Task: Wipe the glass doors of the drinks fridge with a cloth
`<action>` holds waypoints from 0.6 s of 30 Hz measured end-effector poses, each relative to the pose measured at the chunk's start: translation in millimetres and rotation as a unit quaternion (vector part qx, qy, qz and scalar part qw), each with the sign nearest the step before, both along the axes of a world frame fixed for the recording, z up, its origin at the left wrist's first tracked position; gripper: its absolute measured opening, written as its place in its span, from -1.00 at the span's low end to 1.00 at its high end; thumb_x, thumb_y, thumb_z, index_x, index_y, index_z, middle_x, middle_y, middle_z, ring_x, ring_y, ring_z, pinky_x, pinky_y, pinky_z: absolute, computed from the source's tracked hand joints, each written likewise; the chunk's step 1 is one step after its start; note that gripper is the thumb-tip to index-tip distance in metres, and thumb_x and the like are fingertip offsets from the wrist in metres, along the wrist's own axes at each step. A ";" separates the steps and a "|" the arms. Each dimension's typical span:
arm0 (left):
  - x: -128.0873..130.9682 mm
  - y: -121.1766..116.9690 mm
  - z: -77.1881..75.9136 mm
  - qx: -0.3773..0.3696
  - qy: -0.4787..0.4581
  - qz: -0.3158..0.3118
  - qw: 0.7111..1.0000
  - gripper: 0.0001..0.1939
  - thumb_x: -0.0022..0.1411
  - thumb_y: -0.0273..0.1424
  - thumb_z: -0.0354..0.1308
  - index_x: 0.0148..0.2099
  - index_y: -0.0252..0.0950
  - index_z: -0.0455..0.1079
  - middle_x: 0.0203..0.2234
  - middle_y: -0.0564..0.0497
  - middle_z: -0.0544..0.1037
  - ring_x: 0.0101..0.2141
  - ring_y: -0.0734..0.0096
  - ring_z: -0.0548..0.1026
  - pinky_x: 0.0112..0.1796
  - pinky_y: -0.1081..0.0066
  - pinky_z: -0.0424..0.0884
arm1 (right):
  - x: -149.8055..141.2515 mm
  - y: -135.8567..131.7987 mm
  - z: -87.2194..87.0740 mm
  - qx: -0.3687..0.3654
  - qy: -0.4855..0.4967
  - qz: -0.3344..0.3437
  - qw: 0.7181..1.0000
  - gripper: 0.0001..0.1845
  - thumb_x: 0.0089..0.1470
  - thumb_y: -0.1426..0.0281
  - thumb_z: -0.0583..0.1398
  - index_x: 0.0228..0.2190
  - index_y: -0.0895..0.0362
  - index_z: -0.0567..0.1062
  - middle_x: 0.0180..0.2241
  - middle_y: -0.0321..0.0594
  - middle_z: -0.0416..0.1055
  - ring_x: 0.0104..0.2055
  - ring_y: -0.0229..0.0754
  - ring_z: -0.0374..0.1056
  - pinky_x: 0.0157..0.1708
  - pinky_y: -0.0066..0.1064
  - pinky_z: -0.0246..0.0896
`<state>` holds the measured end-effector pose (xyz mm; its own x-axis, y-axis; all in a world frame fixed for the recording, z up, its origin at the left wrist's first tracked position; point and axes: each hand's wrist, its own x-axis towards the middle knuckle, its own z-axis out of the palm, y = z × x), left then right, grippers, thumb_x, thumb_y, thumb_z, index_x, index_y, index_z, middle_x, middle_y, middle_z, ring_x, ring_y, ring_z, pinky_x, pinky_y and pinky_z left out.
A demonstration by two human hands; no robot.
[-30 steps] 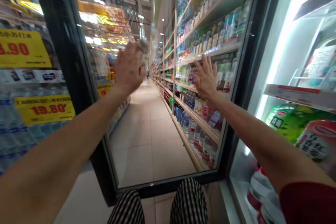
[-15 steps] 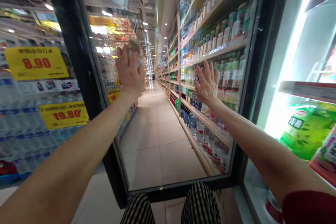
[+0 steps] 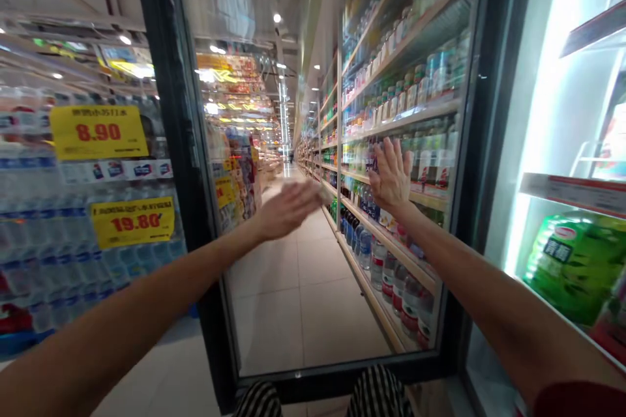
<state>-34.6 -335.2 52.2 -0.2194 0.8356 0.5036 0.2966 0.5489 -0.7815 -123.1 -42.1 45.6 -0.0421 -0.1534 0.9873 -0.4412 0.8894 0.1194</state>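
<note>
A glass door [image 3: 264,332] in a black frame stands open before me. My left hand [image 3: 291,210] is smeared by motion at the middle of the pane, fingers pointing right. Under its fingertips shows a bit of a crumpled, pale cloth [image 3: 323,194], mostly hidden by the hand. Farther right, my right hand [image 3: 391,176] lies against the pane with its fingers stretched and spread, holding nothing.
On the right is a lit cooler with a green drink pack [image 3: 570,267] under a shelf edge [image 3: 577,194]. Bottled water packs [image 3: 83,221] with yellow price signs [image 3: 100,132] stand left. Through the glass appear bottle shelves [image 3: 386,234] and an aisle floor [image 3: 274,313].
My left hand has swept down and to the right across the glass with the cloth, from the upper left of the pane. My right hand stays at nearly the same spot. The view has shifted slightly.
</note>
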 end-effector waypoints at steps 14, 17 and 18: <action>19.4 -51.6 -29.5 0.006 -0.040 0.057 0.998 -0.58 0.28 -0.35 -0.15 0.17 -0.01 0.11 0.20 0.17 0.11 0.24 0.48 -0.17 0.21 0.25 -0.07 | -1.5 -0.5 -3.5 -0.002 -0.005 0.021 1.000 -0.40 0.14 0.24 -0.10 0.19 0.09 -0.02 0.26 -0.13 -0.12 0.31 -0.04 -0.29 0.21 0.02 -0.32; 21.8 -59.4 -27.5 0.296 0.096 0.086 0.946 -0.50 0.27 -0.35 -0.14 0.25 -0.16 -0.01 0.27 0.03 -0.14 0.25 0.22 -0.25 0.20 0.05 -0.12 | -1.7 -0.3 -3.8 -0.008 0.002 0.023 1.000 -0.41 0.14 0.24 -0.10 0.19 0.06 -0.01 0.26 -0.16 -0.13 0.31 -0.04 -0.28 0.21 0.03 -0.32; 22.9 -60.1 -30.0 0.334 0.116 0.088 0.931 -0.49 0.27 -0.36 -0.14 0.26 -0.19 -0.05 0.28 0.00 -0.20 0.25 0.18 -0.27 0.19 0.02 -0.13 | -1.8 -0.3 -3.8 -0.008 0.003 0.024 1.000 -0.42 0.14 0.24 -0.10 0.19 0.05 0.00 0.27 -0.17 -0.13 0.31 -0.04 -0.28 0.20 0.03 -0.32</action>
<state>-11.7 -395.3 22.1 -0.1438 0.2809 0.9489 0.0228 0.9595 -0.2806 -124.9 -42.3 41.8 -0.0285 -0.1385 0.9900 -0.4822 0.8694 0.1077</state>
